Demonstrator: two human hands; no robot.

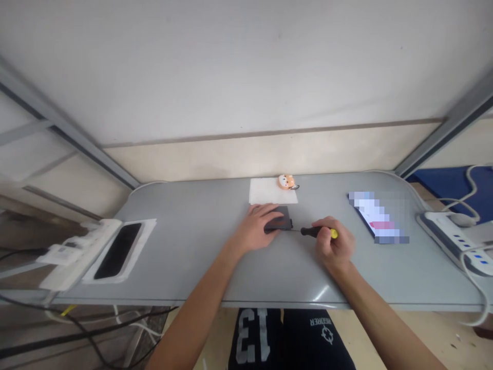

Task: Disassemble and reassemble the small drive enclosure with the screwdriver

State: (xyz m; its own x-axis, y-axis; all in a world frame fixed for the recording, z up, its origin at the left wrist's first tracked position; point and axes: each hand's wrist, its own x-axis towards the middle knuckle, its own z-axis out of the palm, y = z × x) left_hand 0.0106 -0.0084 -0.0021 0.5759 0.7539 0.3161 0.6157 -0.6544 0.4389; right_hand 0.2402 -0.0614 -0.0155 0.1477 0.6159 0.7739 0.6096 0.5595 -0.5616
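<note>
Flat on the grey table [185, 257] lies a small dark box-like device [283, 218]. My left hand [256, 226] is closed around its left side, fingers over the top and thumb along the near edge. In my right hand [335, 241] is a screwdriver [311, 232] with a black handle and a yellow end. Its thin shaft points left, and the tip meets or nearly meets the device's right near corner; contact is too small to tell. Behind the device rests a white sheet of paper [264, 190], with an orange-and-white animal-faced case [286, 181] on it.
A phone with a lit, blurred screen [377, 218] lies to the right, beside a white power strip [456, 241] with cables. On the left are a dark-screened phone [117, 252] on white paper and another power strip [82, 257] with plugs. A wall [246, 154] stands behind the table.
</note>
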